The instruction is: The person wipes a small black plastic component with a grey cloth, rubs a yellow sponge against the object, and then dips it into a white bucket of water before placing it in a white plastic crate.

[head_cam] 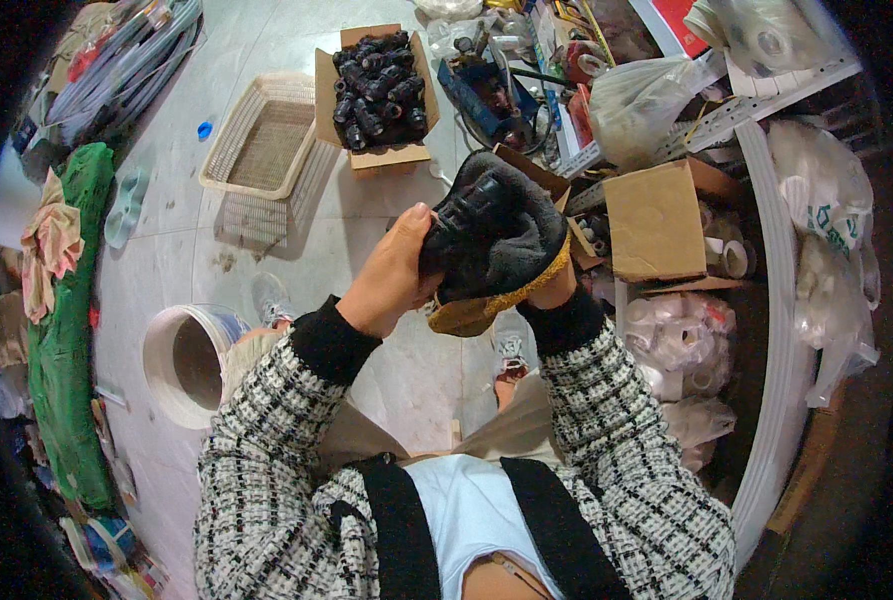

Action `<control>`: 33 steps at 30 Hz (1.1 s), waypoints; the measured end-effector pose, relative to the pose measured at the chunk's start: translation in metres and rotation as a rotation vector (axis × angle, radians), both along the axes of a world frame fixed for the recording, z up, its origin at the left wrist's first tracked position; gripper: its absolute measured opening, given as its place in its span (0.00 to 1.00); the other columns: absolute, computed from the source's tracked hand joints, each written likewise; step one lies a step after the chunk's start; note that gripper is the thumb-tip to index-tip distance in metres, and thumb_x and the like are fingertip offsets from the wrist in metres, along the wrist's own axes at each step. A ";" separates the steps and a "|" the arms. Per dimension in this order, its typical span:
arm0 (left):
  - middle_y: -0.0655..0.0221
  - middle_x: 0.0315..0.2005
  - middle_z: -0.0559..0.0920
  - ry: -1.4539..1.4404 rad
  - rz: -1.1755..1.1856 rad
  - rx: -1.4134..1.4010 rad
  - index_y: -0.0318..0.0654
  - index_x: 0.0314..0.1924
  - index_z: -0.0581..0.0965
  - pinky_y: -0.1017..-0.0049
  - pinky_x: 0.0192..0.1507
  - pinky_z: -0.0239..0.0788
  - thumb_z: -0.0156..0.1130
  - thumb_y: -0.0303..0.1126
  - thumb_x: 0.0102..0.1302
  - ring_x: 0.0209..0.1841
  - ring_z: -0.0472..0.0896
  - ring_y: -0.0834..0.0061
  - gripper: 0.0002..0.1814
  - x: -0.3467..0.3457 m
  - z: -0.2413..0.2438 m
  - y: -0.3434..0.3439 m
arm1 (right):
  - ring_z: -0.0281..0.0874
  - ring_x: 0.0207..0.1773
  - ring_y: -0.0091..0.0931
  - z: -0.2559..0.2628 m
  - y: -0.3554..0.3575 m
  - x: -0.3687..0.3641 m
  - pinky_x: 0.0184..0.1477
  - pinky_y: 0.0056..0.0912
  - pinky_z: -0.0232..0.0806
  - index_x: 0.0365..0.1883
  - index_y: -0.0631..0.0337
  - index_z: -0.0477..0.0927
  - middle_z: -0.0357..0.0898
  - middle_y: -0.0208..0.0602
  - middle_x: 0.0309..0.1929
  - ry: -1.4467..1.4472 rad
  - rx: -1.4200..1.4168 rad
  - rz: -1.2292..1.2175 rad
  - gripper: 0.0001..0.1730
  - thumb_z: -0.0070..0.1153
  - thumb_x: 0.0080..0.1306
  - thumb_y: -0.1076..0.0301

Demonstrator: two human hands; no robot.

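My left hand (394, 274) grips a shiny black ribbed piece, possibly a plastic fitting (465, 214), at its left end, thumb on top. Around the piece lies a dark grey fleecy cloth (540, 217) with a yellow-brown edge. My right hand (559, 289) is at the cloth's right underside; its fingers are hidden beneath the cloth. Beyond the hands, an open cardboard box (390, 154) on the floor is heaped with black plastic fittings (375, 82). A cream plastic basket (213, 176) stands left of the box, with no fittings visible in it.
A white bucket (162, 367) stands at the left, near a green wrapped roll (71, 360) and coiled grey tubing (135, 71). Right are a blue metal tool (484, 94), a cardboard box (652, 221), a metal shelf edge (776, 300) and plastic bags (679, 341). A blue cap (204, 130) lies on the floor.
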State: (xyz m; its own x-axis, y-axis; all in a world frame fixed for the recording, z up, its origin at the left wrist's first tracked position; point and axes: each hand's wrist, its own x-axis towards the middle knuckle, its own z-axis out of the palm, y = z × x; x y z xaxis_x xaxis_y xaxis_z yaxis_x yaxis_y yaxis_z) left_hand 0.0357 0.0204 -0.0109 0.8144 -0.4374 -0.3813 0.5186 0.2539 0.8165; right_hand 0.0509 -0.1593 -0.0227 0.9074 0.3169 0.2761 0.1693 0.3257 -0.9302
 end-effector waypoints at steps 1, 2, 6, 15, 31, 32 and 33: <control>0.80 0.12 0.63 -0.008 0.010 0.011 0.50 0.37 0.69 0.83 0.13 0.44 0.33 0.59 0.65 0.11 0.55 0.87 0.24 0.000 0.000 0.000 | 0.70 0.51 0.28 -0.004 0.000 0.001 0.56 0.34 0.63 0.59 0.67 0.60 0.70 0.39 0.52 -0.019 0.005 -0.023 0.43 0.67 0.48 0.62; 0.79 0.14 0.64 -0.022 -0.002 -0.007 0.49 0.38 0.69 0.84 0.14 0.45 0.35 0.58 0.66 0.12 0.57 0.87 0.23 0.000 0.000 0.002 | 0.70 0.51 0.28 -0.007 0.001 0.001 0.55 0.34 0.63 0.59 0.66 0.59 0.70 0.39 0.51 -0.038 0.010 -0.046 0.45 0.68 0.46 0.62; 0.78 0.22 0.70 -0.298 0.096 -0.006 0.47 0.43 0.68 0.85 0.17 0.50 0.42 0.53 0.66 0.18 0.61 0.88 0.18 0.003 -0.015 0.003 | 0.71 0.46 0.26 0.000 0.011 0.004 0.53 0.30 0.64 0.58 0.65 0.56 0.72 0.37 0.45 0.028 0.087 0.011 0.48 0.71 0.42 0.64; 0.60 0.32 0.76 -0.843 0.139 0.567 0.37 0.48 0.67 0.74 0.35 0.66 0.54 0.44 0.63 0.32 0.76 0.68 0.21 -0.005 -0.015 0.004 | 0.72 0.36 0.24 0.013 0.004 0.010 0.39 0.25 0.67 0.41 0.64 0.70 0.73 0.34 0.34 -0.180 -0.453 -0.263 0.22 0.62 0.50 0.64; 0.61 0.29 0.72 -1.284 0.130 0.801 0.40 0.53 0.67 0.71 0.35 0.63 0.52 0.44 0.63 0.32 0.71 0.61 0.23 -0.001 -0.018 -0.006 | 0.71 0.39 0.24 0.003 0.010 -0.014 0.42 0.26 0.66 0.47 0.66 0.68 0.71 0.35 0.37 -0.178 -0.535 -0.390 0.29 0.63 0.47 0.70; 0.61 0.29 0.72 -1.229 0.115 0.794 0.40 0.53 0.67 0.72 0.36 0.63 0.51 0.44 0.63 0.33 0.71 0.62 0.23 -0.002 -0.016 -0.006 | 0.71 0.40 0.24 0.004 0.009 -0.015 0.42 0.26 0.66 0.46 0.66 0.68 0.71 0.36 0.38 -0.169 -0.541 -0.369 0.29 0.63 0.46 0.71; 0.61 0.29 0.72 -1.186 0.116 0.740 0.39 0.53 0.67 0.73 0.36 0.62 0.51 0.45 0.63 0.33 0.71 0.63 0.23 -0.002 -0.015 -0.006 | 0.71 0.40 0.24 0.003 0.007 -0.016 0.42 0.26 0.66 0.47 0.66 0.67 0.71 0.36 0.38 -0.100 -0.434 -0.334 0.29 0.63 0.45 0.72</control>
